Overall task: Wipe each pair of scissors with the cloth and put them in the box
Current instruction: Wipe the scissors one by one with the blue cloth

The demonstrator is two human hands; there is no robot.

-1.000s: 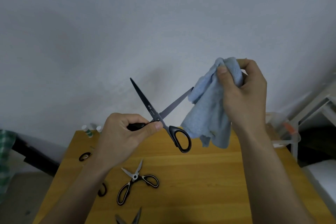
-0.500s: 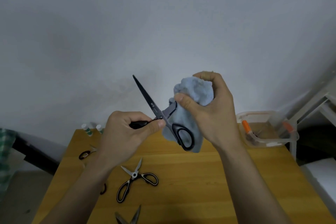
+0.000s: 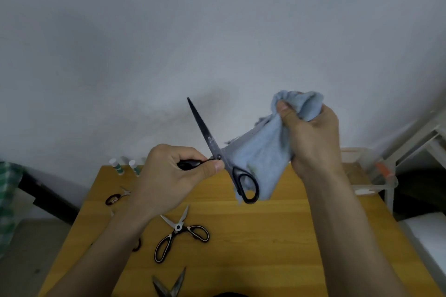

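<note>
Above the far half of the wooden table [image 3: 277, 236], my left hand [image 3: 173, 176] pinches one black handle loop of the open black scissors [image 3: 210, 142], one blade pointing up toward the wall. My right hand [image 3: 311, 137] is bunched around the blue cloth [image 3: 260, 157], which wraps the second blade; whether the fingers press the steel through the fabric I cannot tell. To wipe well, I judge I should keep the cloth between skin and edge, draw from pivot to tip, and hold the handle steady. Three more pairs wait on the table: kitchen shears [image 3: 179, 236] near the middle, another pair [image 3: 170, 283] at the near edge, a small pair [image 3: 118, 196] toward the left edge. The clear box [image 3: 369, 176] sits at the far right corner.
</note>
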